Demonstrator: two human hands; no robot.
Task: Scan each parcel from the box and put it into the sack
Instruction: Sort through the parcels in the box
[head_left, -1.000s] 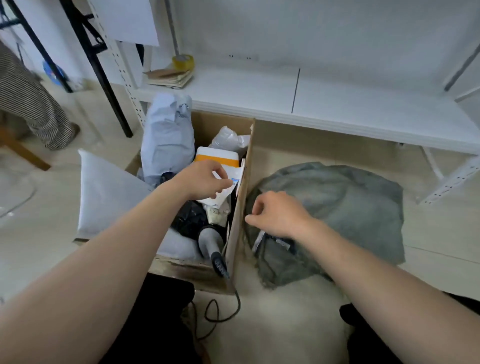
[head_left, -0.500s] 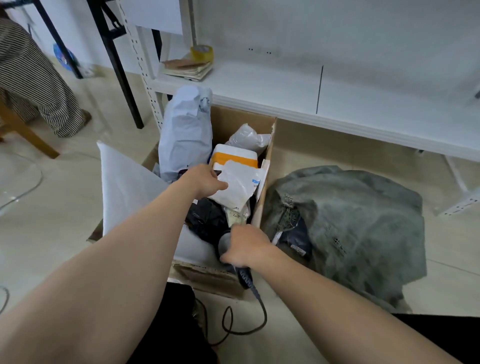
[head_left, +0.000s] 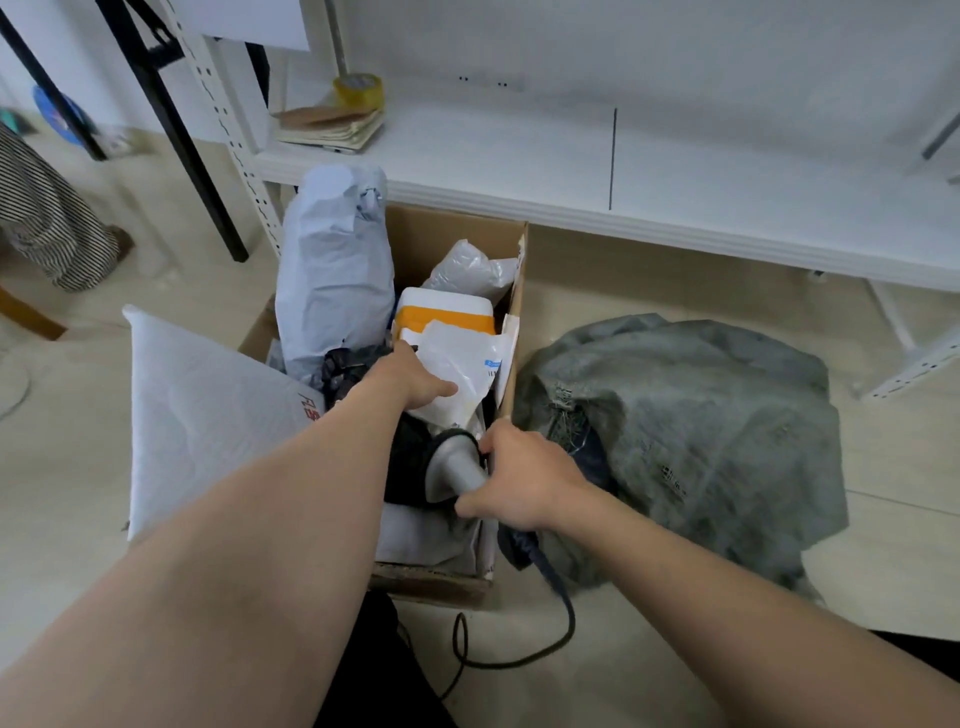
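White plastic sits pinched in my left hand (head_left: 415, 382), thumb on top and the other fingers hidden beneath: a flat white parcel (head_left: 462, 369), in the middle of the cardboard box (head_left: 452, 228). My right hand (head_left: 524, 480) is curled round the handle of the grey scanner (head_left: 452, 470) at the box's near right corner. Around the parcel, the box holds a tall pale bag (head_left: 335, 280), an orange-and-white packet (head_left: 444, 312) and a black bundle (head_left: 408, 462). Right of the box lies the slumped grey sack (head_left: 701, 415).

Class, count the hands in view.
2: left hand holds a white plastic mailer in the brown cardboard box; right hand grips the grey scanner. Others may be hidden.
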